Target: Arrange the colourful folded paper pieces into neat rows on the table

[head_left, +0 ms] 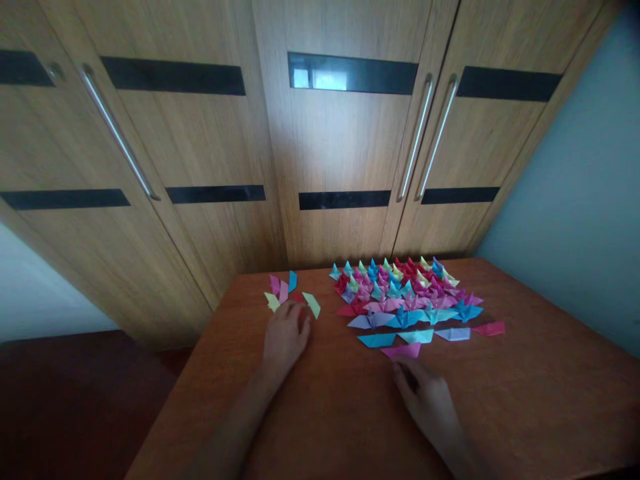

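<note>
My left hand (pixel 286 335) rests on the table at a small loose group of folded paper pieces. Its fingers reach over a red folded piece (pixel 299 297), partly hidden beneath them, and the thumb stands apart. Around it lie pink pieces (pixel 283 291), a blue piece (pixel 293 281), a yellow piece (pixel 273 302) and a pale green piece (pixel 312 305). My right hand (pixel 425 393) pinches the near edge of a magenta folded paper piece (pixel 404 351), which lies just in front of a blue folded piece (pixel 377 341) and a turquoise one (pixel 417 337).
Rows of colourful origami cranes (pixel 395 287) cover the back right of the wooden table (pixel 340 413). A lavender folded piece (pixel 453 334) and a crimson one (pixel 490 329) continue the front row. Wooden wardrobe doors (pixel 345 147) stand right behind the table; a wall (pixel 575 220) is at right.
</note>
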Available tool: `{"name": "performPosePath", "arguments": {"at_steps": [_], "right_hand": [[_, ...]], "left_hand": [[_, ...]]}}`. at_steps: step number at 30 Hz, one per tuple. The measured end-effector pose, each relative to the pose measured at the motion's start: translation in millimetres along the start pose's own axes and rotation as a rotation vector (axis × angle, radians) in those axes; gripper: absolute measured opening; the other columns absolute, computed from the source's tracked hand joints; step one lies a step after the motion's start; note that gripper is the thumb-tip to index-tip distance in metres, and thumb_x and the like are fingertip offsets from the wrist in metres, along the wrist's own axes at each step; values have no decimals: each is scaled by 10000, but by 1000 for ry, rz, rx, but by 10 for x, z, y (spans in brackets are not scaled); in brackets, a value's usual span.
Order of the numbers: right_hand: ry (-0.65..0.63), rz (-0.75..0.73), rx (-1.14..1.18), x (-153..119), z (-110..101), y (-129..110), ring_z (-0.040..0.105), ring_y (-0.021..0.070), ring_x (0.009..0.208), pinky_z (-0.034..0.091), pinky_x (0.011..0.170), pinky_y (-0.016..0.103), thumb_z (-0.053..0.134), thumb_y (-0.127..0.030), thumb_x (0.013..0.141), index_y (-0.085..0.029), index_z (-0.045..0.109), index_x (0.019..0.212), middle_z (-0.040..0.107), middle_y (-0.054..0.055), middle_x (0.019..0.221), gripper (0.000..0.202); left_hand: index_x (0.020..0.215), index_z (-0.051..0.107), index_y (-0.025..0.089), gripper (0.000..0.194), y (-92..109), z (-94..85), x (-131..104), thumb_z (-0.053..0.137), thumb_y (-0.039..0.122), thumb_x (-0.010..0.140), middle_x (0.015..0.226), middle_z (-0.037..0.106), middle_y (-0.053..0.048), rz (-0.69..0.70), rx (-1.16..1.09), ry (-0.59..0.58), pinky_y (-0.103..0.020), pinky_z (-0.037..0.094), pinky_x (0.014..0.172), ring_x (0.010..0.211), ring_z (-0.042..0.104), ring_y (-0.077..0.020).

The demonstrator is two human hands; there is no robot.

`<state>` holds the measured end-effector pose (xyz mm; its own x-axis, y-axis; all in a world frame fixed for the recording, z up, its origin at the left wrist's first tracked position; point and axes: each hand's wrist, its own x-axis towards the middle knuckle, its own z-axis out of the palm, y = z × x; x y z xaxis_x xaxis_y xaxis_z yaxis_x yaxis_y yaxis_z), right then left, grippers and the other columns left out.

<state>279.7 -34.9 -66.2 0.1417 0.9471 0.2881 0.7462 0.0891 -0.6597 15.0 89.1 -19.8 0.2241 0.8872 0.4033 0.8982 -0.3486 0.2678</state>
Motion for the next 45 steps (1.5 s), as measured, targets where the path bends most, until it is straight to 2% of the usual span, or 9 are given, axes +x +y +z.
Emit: {"name": "performPosePath", "arguments": {"at_steps": [3, 7, 14, 22, 30, 34, 38, 42, 45], "right_hand": [[-115, -78, 58, -9, 163, -306, 647, 195, 850, 491, 777, 298, 391, -290, 872, -218, 651, 960, 691, 56, 944, 284], [-241, -156, 95, 8, 281, -636, 636, 177, 818, 474, 754, 277, 395, -202, 851, -220, 659, 935, 686, 42, 906, 277], [-238, -100, 177, 58, 288, -659, 619, 167, 763, 454, 706, 262, 417, -186, 836, -203, 654, 881, 676, 37, 845, 242], [-213, -33, 251, 93, 293, -628, 610, 167, 730, 446, 666, 256, 435, -211, 833, -202, 651, 861, 671, 34, 817, 217], [-222, -38, 249, 85, 293, -623, 607, 164, 739, 445, 682, 247, 426, -222, 846, -202, 649, 870, 670, 34, 828, 226], [-227, -47, 215, 86, 290, -632, 607, 165, 736, 440, 676, 246, 421, -223, 844, -204, 649, 860, 670, 32, 821, 229], [-234, -41, 231, 83, 290, -631, 604, 162, 722, 437, 663, 246, 423, -247, 850, -204, 649, 859, 666, 29, 806, 230], [-213, 10, 301, 99, 306, -570, 591, 163, 679, 438, 630, 250, 447, -345, 854, -198, 652, 871, 650, 26, 750, 253], [-195, 88, 418, 115, 309, -516, 598, 173, 726, 457, 656, 257, 490, -438, 831, -194, 642, 948, 647, 33, 786, 310]], "left_hand": [[1162, 527, 158, 360, -386, -32, 125, 461, 340, 858, 1188, 510, -136, -164, 155, 27, -400, 407, 883, 1062, 497, -277], [1236, 485, 176, 435, -628, -10, 205, 429, 396, 865, 1286, 456, -156, -273, 247, -4, -436, 396, 864, 1129, 449, -315], [1282, 458, 189, 456, -726, 97, 223, 395, 389, 876, 1343, 452, -125, -198, 239, -51, -464, 341, 937, 1216, 373, -306], [1286, 429, 163, 511, -760, 47, 111, 523, 326, 810, 1264, 441, -141, -165, 119, 11, -392, 426, 911, 1117, 491, -280], [1357, 318, 234, 609, -657, 10, 27, 473, 102, 783, 1479, 203, -104, -96, -85, -31, -408, 463, 915, 1293, 349, -289], [1372, 279, 220, 652, -561, -54, 1, 498, 102, 769, 1395, 373, -125, -114, -199, -17, -406, 435, 936, 1230, 439, -274], [1344, 298, 201, 610, -333, -136, -70, 540, 193, 784, 1051, 632, -93, -196, -417, -49, -365, 477, 818, 935, 630, -232], [1087, 496, 202, 337, 15, -110, -229, 569, 254, 762, 846, 654, -22, -189, -734, -154, -271, 476, 689, 767, 634, -177], [851, 562, 179, 125, 264, -28, -381, 578, 244, 747, 734, 620, 9, -163, -900, -321, -221, 432, 612, 680, 584, -144]]}}
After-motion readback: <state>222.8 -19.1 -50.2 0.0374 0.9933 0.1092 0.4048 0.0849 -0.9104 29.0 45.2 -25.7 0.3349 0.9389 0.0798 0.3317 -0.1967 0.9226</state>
